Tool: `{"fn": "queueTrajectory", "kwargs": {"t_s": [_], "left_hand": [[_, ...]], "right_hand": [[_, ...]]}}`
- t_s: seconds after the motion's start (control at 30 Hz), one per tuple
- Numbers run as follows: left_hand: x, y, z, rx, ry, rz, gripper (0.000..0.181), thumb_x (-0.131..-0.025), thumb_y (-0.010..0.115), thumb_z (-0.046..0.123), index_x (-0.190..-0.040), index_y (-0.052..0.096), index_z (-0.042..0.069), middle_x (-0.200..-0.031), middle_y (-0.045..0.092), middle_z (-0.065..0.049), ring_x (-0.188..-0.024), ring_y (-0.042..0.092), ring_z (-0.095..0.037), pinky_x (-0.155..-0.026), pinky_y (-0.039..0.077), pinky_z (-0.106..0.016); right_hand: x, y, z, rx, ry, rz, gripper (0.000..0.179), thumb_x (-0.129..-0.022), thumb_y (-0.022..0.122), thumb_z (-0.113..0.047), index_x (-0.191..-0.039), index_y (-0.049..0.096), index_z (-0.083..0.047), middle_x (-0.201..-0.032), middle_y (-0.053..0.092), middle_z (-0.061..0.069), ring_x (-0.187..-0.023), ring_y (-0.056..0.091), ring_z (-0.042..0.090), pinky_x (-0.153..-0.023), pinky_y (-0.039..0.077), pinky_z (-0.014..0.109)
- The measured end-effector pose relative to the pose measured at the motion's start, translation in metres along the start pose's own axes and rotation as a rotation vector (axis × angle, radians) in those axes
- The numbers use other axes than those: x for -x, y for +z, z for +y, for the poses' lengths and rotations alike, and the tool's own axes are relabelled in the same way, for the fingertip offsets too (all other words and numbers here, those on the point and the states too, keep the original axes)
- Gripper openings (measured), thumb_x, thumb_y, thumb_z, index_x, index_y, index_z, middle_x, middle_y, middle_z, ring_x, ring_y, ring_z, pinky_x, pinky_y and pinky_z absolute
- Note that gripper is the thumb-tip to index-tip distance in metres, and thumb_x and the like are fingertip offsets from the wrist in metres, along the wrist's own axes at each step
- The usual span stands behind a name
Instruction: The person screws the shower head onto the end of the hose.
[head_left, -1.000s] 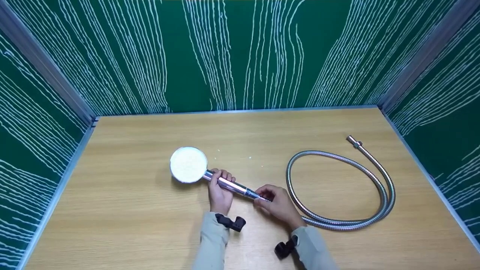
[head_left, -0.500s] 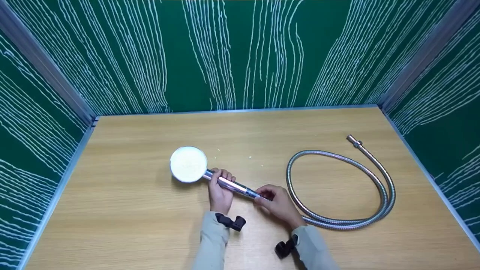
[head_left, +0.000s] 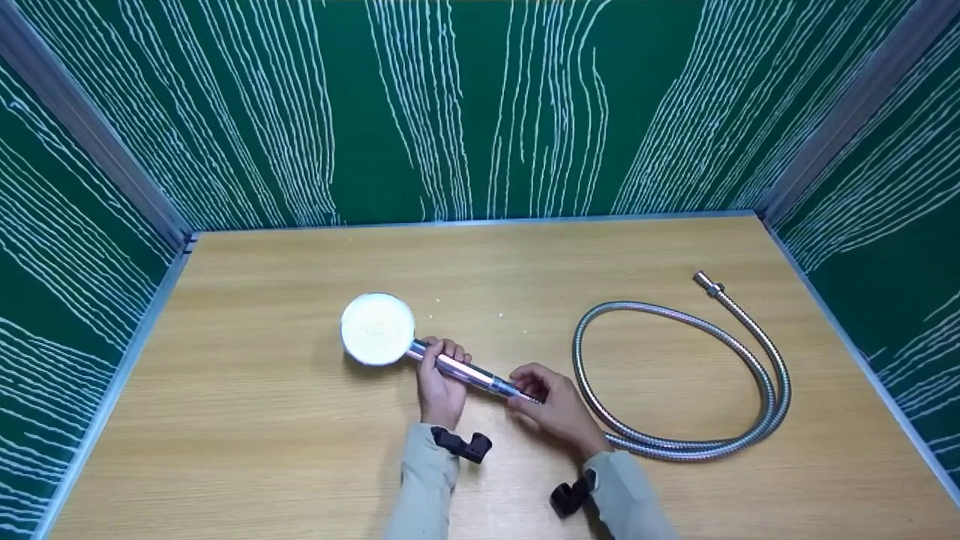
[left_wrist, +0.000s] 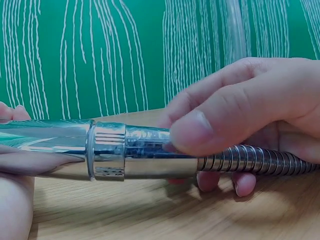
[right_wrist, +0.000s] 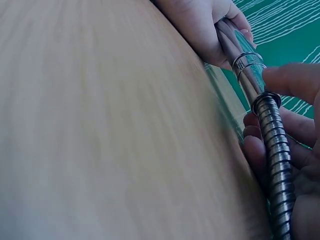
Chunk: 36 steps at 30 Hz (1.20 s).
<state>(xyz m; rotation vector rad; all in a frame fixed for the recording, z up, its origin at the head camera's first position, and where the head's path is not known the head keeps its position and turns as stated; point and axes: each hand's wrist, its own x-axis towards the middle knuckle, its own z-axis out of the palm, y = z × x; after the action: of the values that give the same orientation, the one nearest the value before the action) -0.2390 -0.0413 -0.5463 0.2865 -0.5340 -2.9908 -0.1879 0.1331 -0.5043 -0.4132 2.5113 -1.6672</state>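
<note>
A chrome hand shower with a round white face (head_left: 377,330) is held low over the wooden table. My left hand (head_left: 441,394) grips its handle (head_left: 465,371), thumb on the near side. At the handle's lower end sits a shiny metal connector sleeve (left_wrist: 150,150), in line with the handle. From that sleeve runs the ribbed metal shower hose (left_wrist: 255,160). My right hand (head_left: 559,409) pinches the sleeve near the hose, its thumb (left_wrist: 192,132) on top and other fingertips showing underneath. In the right wrist view a dark ring (right_wrist: 266,101) lies where hose meets sleeve.
The rest of the hose (head_left: 679,450) lies looped on the table (head_left: 262,450) at the right, its free end fitting (head_left: 709,283) pointing to the back. Small white crumbs lie behind the hands. Green walls (head_left: 480,112) with white wavy lines enclose the back and sides.
The right hand's fingers have shifted very slightly at the connector sleeve. The hand shower, left hand and looped hose stay where they were.
</note>
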Motion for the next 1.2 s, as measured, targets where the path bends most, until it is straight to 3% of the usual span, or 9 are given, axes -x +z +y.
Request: {"fn": "queueTrajectory", "kwargs": {"t_s": [0.13,0.47,0.8,1.2], "left_hand": [[0.000,-0.001,0.000,-0.002,0.005,-0.012,0.016,-0.096,0.031,0.003,-0.086,0.037,0.015,-0.065,0.040,0.000,-0.060,0.038,-0.013,-0.060,0.032,-0.025],[0.001,0.000,-0.001,0.004,0.009,-0.015,0.018,-0.096,0.029,0.003,-0.085,0.037,0.015,-0.065,0.040,0.000,-0.059,0.038,-0.013,-0.059,0.031,-0.024],[0.001,0.000,-0.001,-0.003,0.014,-0.021,0.017,-0.096,0.030,0.003,-0.086,0.037,0.015,-0.065,0.040,0.001,-0.060,0.038,-0.012,-0.059,0.032,-0.024],[0.002,0.000,0.000,-0.009,0.013,-0.031,0.017,-0.096,0.030,0.003,-0.085,0.037,0.015,-0.065,0.041,0.000,-0.059,0.039,-0.013,-0.059,0.032,-0.024]], "right_hand": [[0.000,0.001,0.003,-0.032,-0.022,0.013,0.038,-0.071,0.075,0.004,-0.102,0.055,0.007,-0.090,0.062,0.012,-0.079,0.056,0.013,-0.072,0.047,0.022],[0.000,0.002,0.004,-0.021,-0.019,0.019,0.023,-0.072,0.074,0.006,-0.089,0.059,0.004,-0.077,0.060,0.010,-0.069,0.052,0.009,-0.064,0.042,0.019],[-0.008,0.007,0.040,-0.003,-0.029,0.036,0.023,-0.072,0.078,-0.004,-0.089,0.062,-0.005,-0.078,0.061,0.005,-0.069,0.052,0.006,-0.065,0.043,0.019],[-0.007,0.005,0.039,-0.003,-0.019,0.025,0.019,-0.074,0.076,-0.007,-0.089,0.064,-0.008,-0.079,0.061,0.003,-0.069,0.054,0.007,-0.065,0.044,0.020]]}}
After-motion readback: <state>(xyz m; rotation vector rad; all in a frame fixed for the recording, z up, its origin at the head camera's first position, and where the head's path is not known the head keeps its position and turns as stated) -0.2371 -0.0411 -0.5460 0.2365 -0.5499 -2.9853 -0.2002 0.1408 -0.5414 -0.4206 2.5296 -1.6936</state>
